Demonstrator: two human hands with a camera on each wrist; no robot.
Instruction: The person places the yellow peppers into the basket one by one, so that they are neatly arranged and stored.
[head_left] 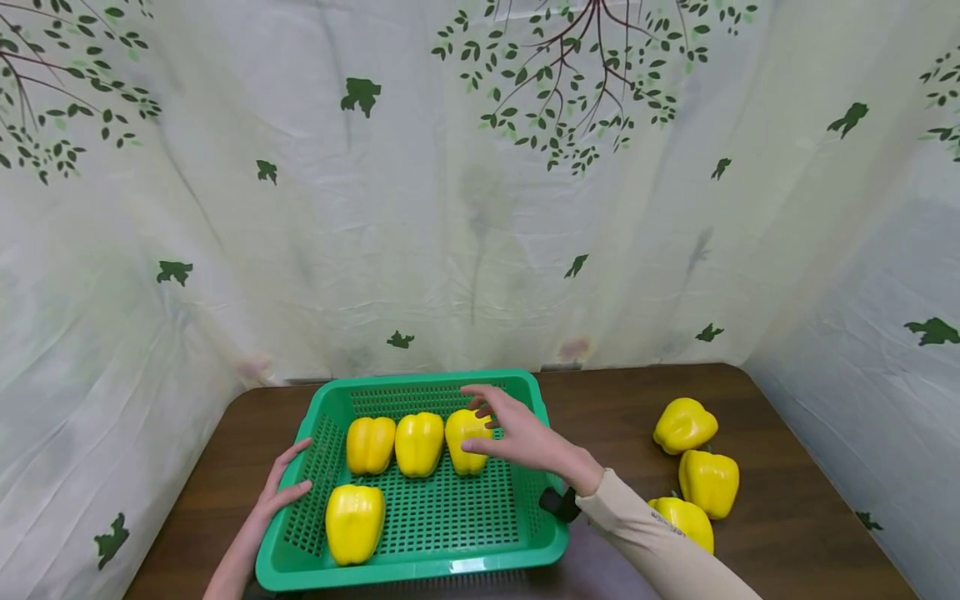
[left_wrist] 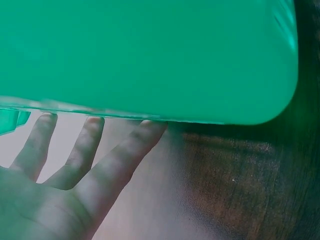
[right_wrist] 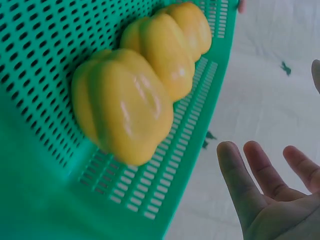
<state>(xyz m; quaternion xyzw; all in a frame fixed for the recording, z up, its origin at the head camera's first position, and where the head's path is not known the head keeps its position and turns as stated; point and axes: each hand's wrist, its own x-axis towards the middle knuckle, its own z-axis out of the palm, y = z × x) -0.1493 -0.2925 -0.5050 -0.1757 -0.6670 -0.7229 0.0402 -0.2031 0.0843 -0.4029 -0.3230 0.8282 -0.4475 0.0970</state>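
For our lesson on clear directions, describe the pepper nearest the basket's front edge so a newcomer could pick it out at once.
On the dark table stands a green basket. Inside it, three yellow peppers form a row towards the far side. The wanted pepper sits near the front left corner, the basket's only one outside that row.

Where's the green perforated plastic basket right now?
Head view: the basket sits left of centre on the brown wood-grain table, left of three loose yellow bell peppers.

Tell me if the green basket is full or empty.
Neither: the green basket holds four yellow peppers, three in a row toward the far side, one at near left, leaving its near right bare.
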